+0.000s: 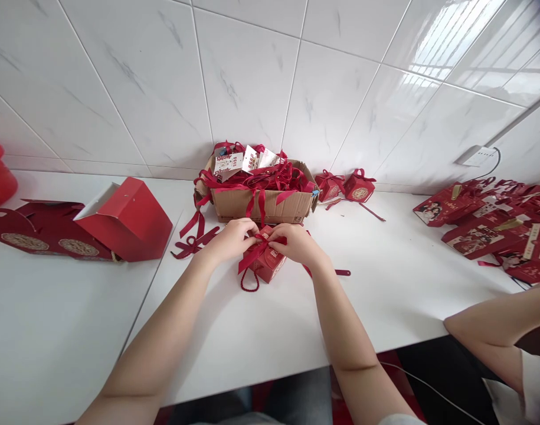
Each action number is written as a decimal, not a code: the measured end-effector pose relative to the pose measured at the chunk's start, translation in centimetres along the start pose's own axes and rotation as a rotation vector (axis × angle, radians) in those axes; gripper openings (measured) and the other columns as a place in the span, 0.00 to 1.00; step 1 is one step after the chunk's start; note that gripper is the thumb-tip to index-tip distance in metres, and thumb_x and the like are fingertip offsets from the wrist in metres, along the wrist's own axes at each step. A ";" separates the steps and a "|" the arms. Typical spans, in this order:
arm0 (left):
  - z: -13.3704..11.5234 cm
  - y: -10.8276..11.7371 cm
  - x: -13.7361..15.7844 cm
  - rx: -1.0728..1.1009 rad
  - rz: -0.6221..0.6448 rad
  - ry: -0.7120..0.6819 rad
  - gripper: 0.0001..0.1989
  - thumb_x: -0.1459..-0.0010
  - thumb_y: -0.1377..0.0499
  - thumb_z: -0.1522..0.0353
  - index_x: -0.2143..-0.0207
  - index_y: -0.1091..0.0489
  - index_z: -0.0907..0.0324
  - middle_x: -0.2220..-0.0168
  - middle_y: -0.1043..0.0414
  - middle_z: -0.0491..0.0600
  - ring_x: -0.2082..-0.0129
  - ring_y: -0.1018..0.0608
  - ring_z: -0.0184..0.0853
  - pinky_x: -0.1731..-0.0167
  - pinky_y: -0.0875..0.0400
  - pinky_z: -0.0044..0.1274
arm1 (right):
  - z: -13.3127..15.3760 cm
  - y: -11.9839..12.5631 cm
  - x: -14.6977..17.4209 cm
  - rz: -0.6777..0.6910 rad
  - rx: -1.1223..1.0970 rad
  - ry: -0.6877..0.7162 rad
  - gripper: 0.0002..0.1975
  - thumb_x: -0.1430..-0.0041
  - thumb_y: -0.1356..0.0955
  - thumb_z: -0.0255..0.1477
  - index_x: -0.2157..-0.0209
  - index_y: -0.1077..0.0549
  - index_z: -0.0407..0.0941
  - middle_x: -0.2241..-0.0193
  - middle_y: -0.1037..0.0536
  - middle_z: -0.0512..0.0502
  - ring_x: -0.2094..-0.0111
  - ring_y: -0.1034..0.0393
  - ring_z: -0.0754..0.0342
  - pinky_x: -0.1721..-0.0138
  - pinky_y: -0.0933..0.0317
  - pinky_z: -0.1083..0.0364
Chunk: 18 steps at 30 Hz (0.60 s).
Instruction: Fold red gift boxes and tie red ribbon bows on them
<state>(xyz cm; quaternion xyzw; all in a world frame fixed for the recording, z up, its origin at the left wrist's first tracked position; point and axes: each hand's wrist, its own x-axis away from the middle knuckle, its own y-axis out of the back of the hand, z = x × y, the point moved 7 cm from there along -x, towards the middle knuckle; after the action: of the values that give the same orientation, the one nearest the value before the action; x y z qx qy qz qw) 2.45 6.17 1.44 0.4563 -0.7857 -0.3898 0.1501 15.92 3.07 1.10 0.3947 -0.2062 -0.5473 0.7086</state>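
Wall: behind us rise glossy white tiles (247, 77) with grey veining, and light glints off them at upper right.
Table: we work at a white tabletop (385, 295), with a seam running across it to our left.
Small box: the red gift box (272, 265) sits on the tabletop in front of us, just before the carton, between our two hands.
Ribbon: a red ribbon (249, 261) is looped into a bow over the top of that box, one tail hanging toward us.
Left hand: our left hand (233, 238) has thumb and finger pinched on the ribbon at the bow's left side.
Right hand: our right hand (300, 245) pinches the ribbon from the other side, fingers bent in.
Cord: a dark red cord loop (250, 290) lies on the tabletop beside the box.
Carton: a brown cardboard carton (265, 205) stands near the wall, heaped with loose ribbons (278, 177) and printed cards (228, 165).
Finished-looking pair: two small bow-topped boxes (359, 186) stand right of the carton.
Left side: we have a larger open red box (139, 221) lying tilted there.
Right side: many red boxes (462, 203) crowd together near a co-worker's bent arm (491, 321).
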 end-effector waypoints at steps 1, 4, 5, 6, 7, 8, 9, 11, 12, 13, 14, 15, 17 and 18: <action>0.1 0.0 0.0 -0.008 0.002 -0.001 0.06 0.44 0.45 0.67 0.71 0.30 0.58 0.66 0.27 0.49 0.68 0.26 0.35 0.65 0.31 0.27 | 0.0 0.0 0.0 -0.003 0.000 -0.002 0.08 0.45 0.33 0.22 0.68 0.21 0.45 0.61 0.21 0.48 0.61 0.28 0.54 0.58 0.36 0.55; 0.2 0.0 -0.1 -0.017 0.002 -0.003 0.05 0.45 0.45 0.68 0.72 0.31 0.58 0.66 0.28 0.49 0.67 0.27 0.36 0.66 0.32 0.26 | -0.1 0.0 0.0 -0.011 0.000 -0.007 0.08 0.45 0.33 0.21 0.68 0.22 0.44 0.61 0.21 0.48 0.61 0.28 0.55 0.58 0.37 0.56; 0.2 0.0 0.0 -0.017 0.005 -0.005 0.05 0.45 0.45 0.68 0.71 0.31 0.58 0.66 0.28 0.49 0.67 0.27 0.36 0.66 0.32 0.26 | -0.1 -0.1 0.0 -0.011 0.001 -0.008 0.08 0.45 0.33 0.21 0.68 0.22 0.44 0.61 0.21 0.48 0.61 0.28 0.55 0.58 0.37 0.56; 0.2 0.0 0.0 -0.017 0.010 -0.009 0.05 0.45 0.46 0.68 0.71 0.31 0.58 0.66 0.28 0.48 0.68 0.27 0.35 0.67 0.32 0.26 | -0.1 -0.1 0.0 -0.009 0.003 -0.010 0.08 0.45 0.33 0.21 0.68 0.22 0.44 0.61 0.21 0.48 0.61 0.28 0.54 0.58 0.37 0.56; 0.1 -0.1 0.1 -0.019 0.019 -0.016 0.05 0.45 0.46 0.68 0.71 0.31 0.57 0.66 0.28 0.48 0.69 0.27 0.35 0.68 0.33 0.26 | -0.1 0.0 0.1 -0.009 0.006 -0.014 0.08 0.46 0.34 0.21 0.68 0.22 0.44 0.61 0.21 0.48 0.60 0.28 0.54 0.58 0.37 0.56; 0.0 -0.2 0.2 -0.021 0.030 -0.024 0.04 0.45 0.45 0.67 0.69 0.31 0.57 0.65 0.28 0.47 0.69 0.27 0.35 0.68 0.33 0.26 | -0.1 0.0 0.1 -0.009 0.011 -0.017 0.08 0.46 0.34 0.21 0.68 0.22 0.44 0.60 0.21 0.48 0.60 0.28 0.54 0.58 0.37 0.56; -0.1 -0.3 0.2 -0.022 0.045 -0.034 0.05 0.45 0.44 0.65 0.68 0.31 0.56 0.64 0.28 0.47 0.68 0.27 0.35 0.68 0.33 0.25 | 0.0 0.0 0.1 -0.010 0.016 -0.020 0.09 0.46 0.34 0.21 0.68 0.22 0.44 0.60 0.21 0.48 0.60 0.28 0.54 0.58 0.37 0.56; -0.3 -0.5 0.4 -0.010 0.066 -0.055 0.09 0.45 0.43 0.61 0.65 0.30 0.56 0.61 0.29 0.48 0.66 0.26 0.35 0.67 0.33 0.26 | 0.1 0.2 0.2 -0.014 0.025 -0.020 0.10 0.47 0.34 0.20 0.68 0.22 0.45 0.60 0.21 0.48 0.61 0.28 0.54 0.58 0.37 0.56; -0.3 -0.6 0.4 0.001 0.072 -0.060 0.11 0.44 0.44 0.59 0.64 0.29 0.56 0.60 0.29 0.48 0.65 0.26 0.36 0.66 0.32 0.26 | 0.3 0.2 0.2 -0.015 0.028 -0.015 0.11 0.47 0.34 0.19 0.67 0.22 0.45 0.60 0.21 0.48 0.61 0.28 0.54 0.59 0.37 0.56; -0.4 -0.6 0.4 0.012 0.075 -0.063 0.13 0.42 0.45 0.57 0.64 0.29 0.56 0.60 0.30 0.48 0.65 0.26 0.36 0.65 0.32 0.26 | 0.4 0.3 0.2 -0.014 0.028 -0.007 0.11 0.47 0.35 0.19 0.67 0.22 0.45 0.61 0.21 0.48 0.61 0.28 0.54 0.59 0.37 0.56; -0.4 -0.7 0.4 0.023 0.075 -0.063 0.14 0.41 0.47 0.56 0.65 0.29 0.56 0.59 0.30 0.49 0.65 0.26 0.36 0.64 0.32 0.26 | 0.5 0.3 0.2 -0.012 0.026 0.002 0.11 0.47 0.35 0.19 0.67 0.22 0.45 0.61 0.21 0.48 0.62 0.28 0.54 0.60 0.38 0.57; -0.4 -0.7 0.4 0.031 0.072 -0.063 0.15 0.40 0.48 0.57 0.66 0.29 0.56 0.60 0.30 0.49 0.64 0.26 0.35 0.64 0.31 0.26 | 0.6 0.3 0.3 -0.012 0.024 0.008 0.11 0.46 0.36 0.19 0.67 0.22 0.44 0.61 0.22 0.48 0.62 0.28 0.55 0.60 0.38 0.57; -0.5 -0.7 0.3 0.038 0.065 -0.067 0.14 0.40 0.48 0.58 0.67 0.29 0.56 0.60 0.30 0.49 0.64 0.26 0.36 0.62 0.31 0.27 | 0.7 0.3 0.3 -0.014 0.018 0.014 0.11 0.43 0.37 0.21 0.69 0.23 0.44 0.62 0.22 0.47 0.62 0.28 0.55 0.59 0.38 0.57; -0.5 -0.6 0.3 0.042 0.058 -0.075 0.12 0.41 0.47 0.59 0.67 0.29 0.56 0.60 0.29 0.49 0.64 0.26 0.36 0.62 0.31 0.27 | 0.8 0.3 0.2 -0.016 0.015 0.014 0.11 0.41 0.37 0.22 0.70 0.23 0.44 0.63 0.22 0.47 0.62 0.28 0.55 0.59 0.38 0.57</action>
<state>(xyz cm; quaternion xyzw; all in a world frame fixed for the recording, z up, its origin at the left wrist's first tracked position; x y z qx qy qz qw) 2.97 5.49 1.27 0.4215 -0.8117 -0.3854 0.1223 15.61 2.63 1.72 0.4056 -0.2021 -0.5486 0.7026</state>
